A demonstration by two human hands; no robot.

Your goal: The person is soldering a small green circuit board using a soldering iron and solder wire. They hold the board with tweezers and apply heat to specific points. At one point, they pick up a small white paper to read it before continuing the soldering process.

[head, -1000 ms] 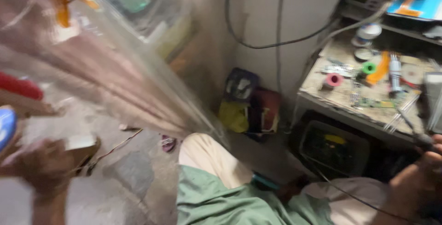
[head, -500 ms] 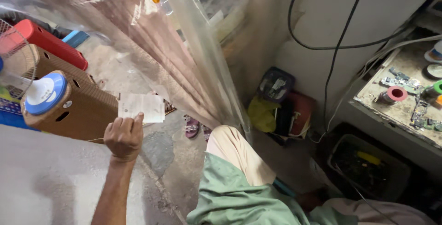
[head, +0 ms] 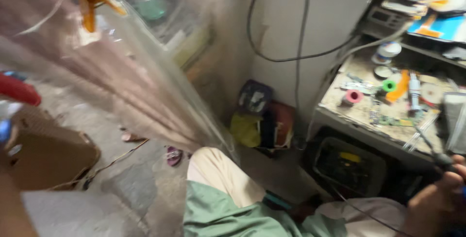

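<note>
Person's clothing, head view

A green garment was worn over light beige trousers. The right hand was bare; no sleeve was seen at its wrist.

Dark slim tool with thin black cord, gripped in right hand, lower right, below cluttered workbench

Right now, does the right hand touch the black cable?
Touching. The head view shows the right hand closed around the black cable, whose dark end sticks out just above the fingers.
</note>
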